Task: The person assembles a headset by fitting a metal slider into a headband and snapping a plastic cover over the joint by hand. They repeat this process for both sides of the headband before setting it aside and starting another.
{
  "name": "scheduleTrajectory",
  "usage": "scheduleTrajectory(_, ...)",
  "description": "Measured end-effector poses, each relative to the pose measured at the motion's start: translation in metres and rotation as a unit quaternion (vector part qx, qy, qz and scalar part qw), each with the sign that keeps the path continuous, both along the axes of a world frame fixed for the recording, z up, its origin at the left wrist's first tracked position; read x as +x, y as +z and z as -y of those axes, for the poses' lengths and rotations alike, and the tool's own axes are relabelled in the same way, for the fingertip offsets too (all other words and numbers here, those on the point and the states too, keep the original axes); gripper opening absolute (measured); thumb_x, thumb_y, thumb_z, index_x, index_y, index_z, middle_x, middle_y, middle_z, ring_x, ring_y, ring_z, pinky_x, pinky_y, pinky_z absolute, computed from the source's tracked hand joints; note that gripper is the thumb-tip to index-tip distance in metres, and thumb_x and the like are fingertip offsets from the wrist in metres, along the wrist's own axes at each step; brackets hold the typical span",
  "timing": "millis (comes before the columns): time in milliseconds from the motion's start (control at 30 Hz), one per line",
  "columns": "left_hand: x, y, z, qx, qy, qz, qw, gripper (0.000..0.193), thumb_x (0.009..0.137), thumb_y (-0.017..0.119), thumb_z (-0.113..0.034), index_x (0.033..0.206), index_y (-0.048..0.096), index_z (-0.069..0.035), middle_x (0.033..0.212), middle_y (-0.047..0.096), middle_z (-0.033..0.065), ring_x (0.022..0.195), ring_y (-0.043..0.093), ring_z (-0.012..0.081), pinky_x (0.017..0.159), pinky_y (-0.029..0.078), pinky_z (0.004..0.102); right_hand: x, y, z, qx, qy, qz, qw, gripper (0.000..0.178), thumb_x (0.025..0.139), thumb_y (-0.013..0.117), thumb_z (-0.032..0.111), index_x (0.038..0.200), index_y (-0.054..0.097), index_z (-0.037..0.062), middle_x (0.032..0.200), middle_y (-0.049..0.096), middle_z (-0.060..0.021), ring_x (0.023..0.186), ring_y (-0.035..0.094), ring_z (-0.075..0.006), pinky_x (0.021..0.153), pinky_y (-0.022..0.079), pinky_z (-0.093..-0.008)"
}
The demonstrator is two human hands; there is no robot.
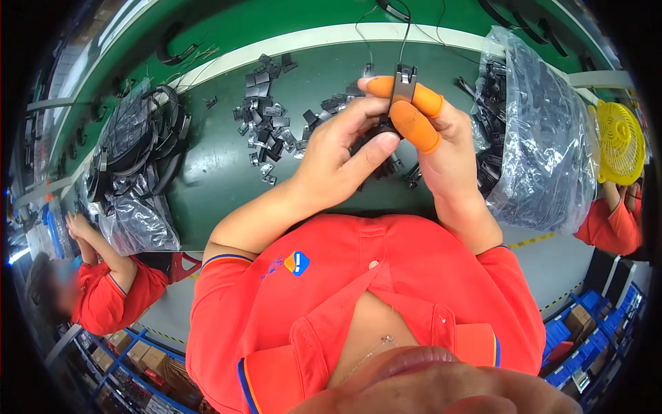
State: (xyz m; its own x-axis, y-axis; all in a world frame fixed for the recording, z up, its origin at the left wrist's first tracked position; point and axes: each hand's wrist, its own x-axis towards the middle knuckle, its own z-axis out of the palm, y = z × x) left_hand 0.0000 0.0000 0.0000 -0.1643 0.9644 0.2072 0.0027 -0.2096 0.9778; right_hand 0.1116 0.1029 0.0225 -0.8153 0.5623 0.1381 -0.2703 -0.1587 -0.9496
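Note:
Both my hands are raised together over the green table, around one slim black plastic part (405,88) with a shiny metal clip at its top end. My right hand (447,141) pinches it between thumb and fingers, which wear orange finger cots (415,128). The fingers of my left hand (341,152) close on the lower end of the same part, where the fingers partly hide it. Just behind it, a thin dark cable (405,41) comes down from above; whether it joins the part I cannot tell. Loose small black clip pieces (265,114) lie scattered left of my hands.
On the right stands a clear plastic bag (545,152) beside a heap of black parts (491,124). Black curved bands (145,138) lie on plastic at the left of the table (214,155). Co-workers in red sit on both sides; a yellow fan (620,141) is at the far right.

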Motion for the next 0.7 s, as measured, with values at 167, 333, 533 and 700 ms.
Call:
scheduleTrajectory(167, 0.019, -0.001, 0.0, 0.035, 0.043, 0.174, 0.983, 0.027, 0.088, 0.048, -0.007, 0.113, 0.042, 0.0, 0.107, 0.051, 0.0075, 0.099, 0.048, 0.0117, 0.083, 0.039, 0.0264, 0.005, 0.004, 0.004, 0.09, -0.053, 0.029, 0.994, 0.026, 0.082, 0.06, 0.008, 0.107, 0.06, -0.0009, 0.102, 0.061, -0.0073, 0.09, 0.056, -0.0117, 0.078, 0.045, -0.0229)
scheduleTrajectory(333, 0.019, -0.003, -0.004, 0.073, 0.049, 0.168, 0.982, 0.024, 0.089, 0.047, -0.011, 0.111, 0.043, -0.001, 0.106, 0.05, 0.0069, 0.092, 0.05, 0.0112, 0.078, 0.041, 0.0256, 0.005, -0.004, 0.008, 0.125, -0.054, -0.002, 0.991, 0.027, 0.087, 0.053, 0.01, 0.11, 0.057, -0.0028, 0.109, 0.06, -0.0138, 0.094, 0.058, -0.0175, 0.079, 0.047, -0.027)
scheduleTrajectory(533, 0.02, -0.006, -0.007, 0.053, 0.14, 0.013, 0.989, 0.021, 0.09, 0.05, -0.019, 0.099, 0.053, 0.0, 0.084, 0.058, 0.0077, 0.073, 0.058, 0.0138, 0.065, 0.045, 0.0244, 0.007, -0.003, 0.019, 0.022, -0.062, -0.026, 0.997, 0.032, 0.086, 0.058, 0.02, 0.11, 0.055, -0.0016, 0.115, 0.056, -0.0139, 0.088, 0.056, -0.0113, 0.067, 0.044, -0.0197)
scheduleTrajectory(700, 0.021, 0.002, -0.014, 0.029, 0.071, 0.127, 0.989, 0.029, 0.093, 0.044, -0.02, 0.106, 0.054, 0.004, 0.095, 0.061, 0.0091, 0.089, 0.058, 0.015, 0.079, 0.045, 0.026, 0.006, -0.003, 0.015, -0.013, -0.052, -0.05, 0.997, 0.043, 0.077, 0.068, 0.009, 0.115, 0.051, -0.0005, 0.111, 0.058, -0.0046, 0.09, 0.056, -0.0086, 0.073, 0.044, -0.0191)
